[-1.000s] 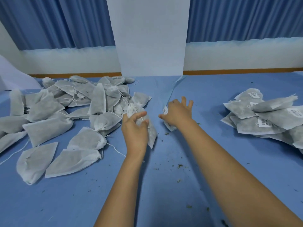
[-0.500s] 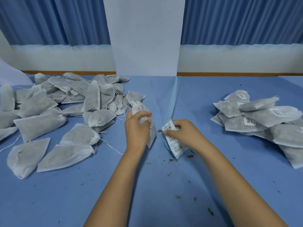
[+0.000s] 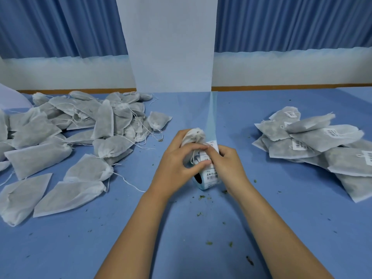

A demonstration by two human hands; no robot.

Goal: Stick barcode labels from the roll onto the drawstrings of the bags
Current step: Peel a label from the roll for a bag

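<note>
Far left to mid-left: pile of unlabelled bags (image 3: 80,137) on the blue desk (image 3: 141,248), white strings trailing loose, a few flat ones nearest the near edge.

Centre: left hand (image 3: 175,168) grips one bag (image 3: 192,135), fingers curled round its gathered neck, bag top sticking up past the knuckles. Its drawstring (image 3: 193,158) hangs down between the two hands.

Just right of that: label roll (image 3: 209,178) on edge on the desk, barcode print facing the camera, touching both hands. Translucent backing strip (image 3: 212,117) runs from it toward the far edge.

Right hand (image 3: 228,168) is curled round the upper part of the label roll, fingertips (image 3: 210,153) meeting the left hand's at the top label beside the drawstring. Can't tell whether a label is peeled off or already on the string.

Green crumbs (image 3: 201,197) scattered on the desk near the roll.

Right: stack of labelled bags (image 3: 314,141), barcode tags visible, well apart from the hands.
</note>
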